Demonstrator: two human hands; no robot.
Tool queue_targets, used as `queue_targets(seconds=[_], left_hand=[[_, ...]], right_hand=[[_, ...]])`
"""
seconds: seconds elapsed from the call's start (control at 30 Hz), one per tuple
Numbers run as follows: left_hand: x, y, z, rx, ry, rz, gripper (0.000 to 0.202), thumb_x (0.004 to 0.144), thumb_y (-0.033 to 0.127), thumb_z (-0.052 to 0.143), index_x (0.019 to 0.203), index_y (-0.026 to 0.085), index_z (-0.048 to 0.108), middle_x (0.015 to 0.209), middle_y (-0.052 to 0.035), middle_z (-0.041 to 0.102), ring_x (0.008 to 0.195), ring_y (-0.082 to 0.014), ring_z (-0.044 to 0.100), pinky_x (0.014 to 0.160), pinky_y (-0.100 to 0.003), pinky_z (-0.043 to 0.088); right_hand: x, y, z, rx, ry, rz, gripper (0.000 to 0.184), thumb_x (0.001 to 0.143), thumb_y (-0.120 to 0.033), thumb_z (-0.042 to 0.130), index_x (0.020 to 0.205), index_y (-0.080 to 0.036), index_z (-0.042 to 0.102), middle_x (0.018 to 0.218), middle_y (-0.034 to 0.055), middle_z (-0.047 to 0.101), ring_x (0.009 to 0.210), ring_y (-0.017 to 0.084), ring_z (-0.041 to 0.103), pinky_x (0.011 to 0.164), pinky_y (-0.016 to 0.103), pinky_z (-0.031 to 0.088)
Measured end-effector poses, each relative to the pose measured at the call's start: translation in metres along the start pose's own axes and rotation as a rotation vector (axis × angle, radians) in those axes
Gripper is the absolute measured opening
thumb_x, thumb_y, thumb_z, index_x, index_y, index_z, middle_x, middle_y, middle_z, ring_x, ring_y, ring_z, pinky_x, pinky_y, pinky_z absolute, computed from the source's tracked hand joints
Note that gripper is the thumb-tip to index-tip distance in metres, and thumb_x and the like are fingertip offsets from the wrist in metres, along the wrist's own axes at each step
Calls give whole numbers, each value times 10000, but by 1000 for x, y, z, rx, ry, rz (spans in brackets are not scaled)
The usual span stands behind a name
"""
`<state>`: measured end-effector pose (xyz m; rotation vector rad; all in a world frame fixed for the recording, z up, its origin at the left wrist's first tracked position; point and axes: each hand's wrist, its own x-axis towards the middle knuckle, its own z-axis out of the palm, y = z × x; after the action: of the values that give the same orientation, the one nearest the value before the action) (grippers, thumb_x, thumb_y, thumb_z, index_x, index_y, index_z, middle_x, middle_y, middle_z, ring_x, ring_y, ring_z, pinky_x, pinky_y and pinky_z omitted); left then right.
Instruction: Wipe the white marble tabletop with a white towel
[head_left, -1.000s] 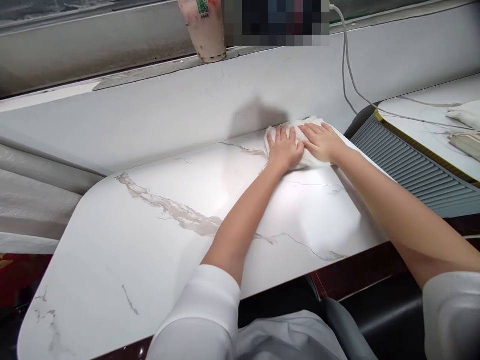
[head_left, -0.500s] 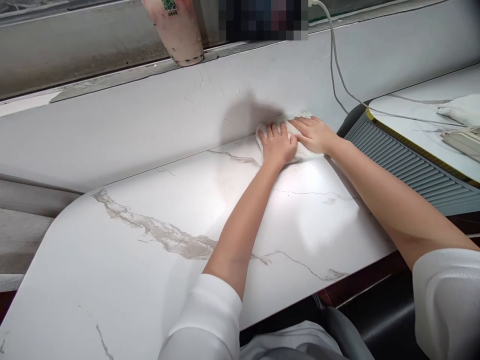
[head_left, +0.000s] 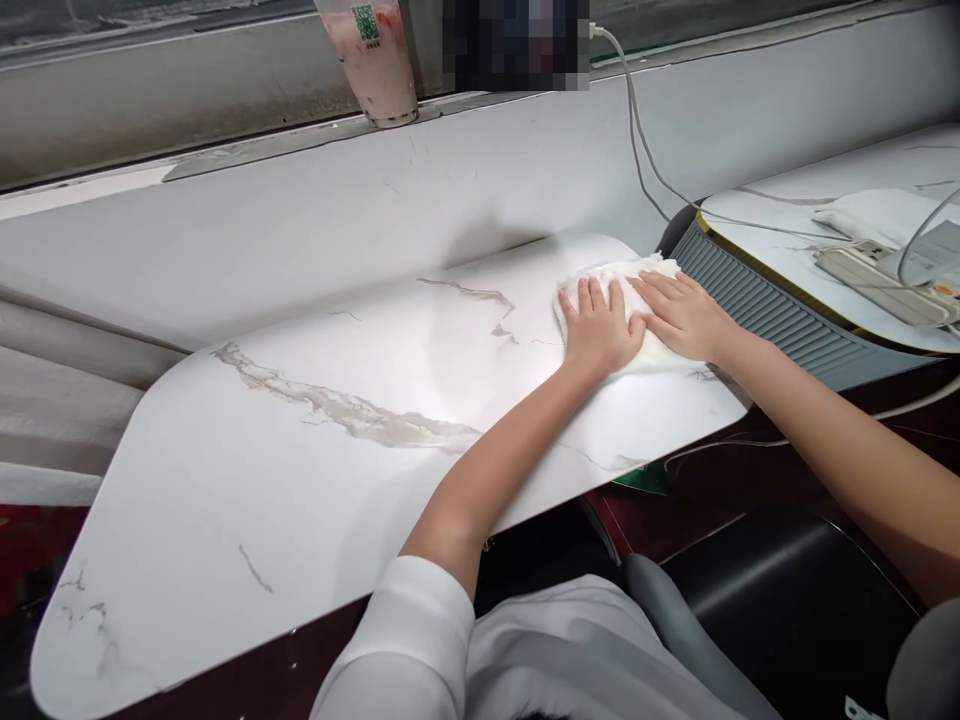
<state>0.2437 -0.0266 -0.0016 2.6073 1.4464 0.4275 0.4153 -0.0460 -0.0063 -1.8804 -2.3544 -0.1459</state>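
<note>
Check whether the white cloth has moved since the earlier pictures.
Yes: the white cloth has shifted right and nearer the camera, away from the white panel behind the table.

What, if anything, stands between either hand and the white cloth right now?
Nothing visible does. The left hand and right hand both lie directly on the white cloth, fingers spread, over the tabletop. The cup stands apart on the ledge behind.
</note>
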Motion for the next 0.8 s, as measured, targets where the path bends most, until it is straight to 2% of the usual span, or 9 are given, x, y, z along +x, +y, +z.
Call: queue_targets(seconds=[0.2,0.4,0.57,0.7,0.8], left_hand=[[-45,27,-2,-4,-4,75,616,987,423,302,1514,103,334,1599,-165,330,1509,-310,214,1223,-552,129],[-81,37,-4,14,16,105,613,992,423,288,1509,98,339,1591,-176,341,1502,-309,241,1217,-564,157],[-96,38,-6,28,40,102,607,994,414,294,1506,92,337,1586,-180,351,1502,-299,245,1220,-554,160],[-96,36,-9,0,33,96,604,997,399,282,1509,82,331,1584,-185,352,1502,-304,246,1221,-553,158],[-91,32,-9,-31,18,88,606,995,385,281,1513,75,327,1583,-193,349,1502,-313,241,1221,-557,157]], right_hand=[[-65,-14,-10,-4,-7,63,660,983,-514,168,1572,-225,239,1605,87,323,1476,296,289,1208,543,213],[-99,-34,-17,-28,-19,83,667,984,-493,155,1565,-182,256,1594,133,332,1473,301,297,1203,543,218],[-107,-45,-19,-75,-36,83,648,982,-453,193,1552,-157,279,1582,148,351,1477,285,290,1207,519,224],[-101,-47,-16,-92,4,92,647,973,-438,189,1517,-125,346,1547,177,403,1448,305,347,1188,548,250],[-94,-45,-11,-81,63,76,635,964,-436,207,1522,-165,341,1531,156,434,1421,320,392,1161,582,280]])
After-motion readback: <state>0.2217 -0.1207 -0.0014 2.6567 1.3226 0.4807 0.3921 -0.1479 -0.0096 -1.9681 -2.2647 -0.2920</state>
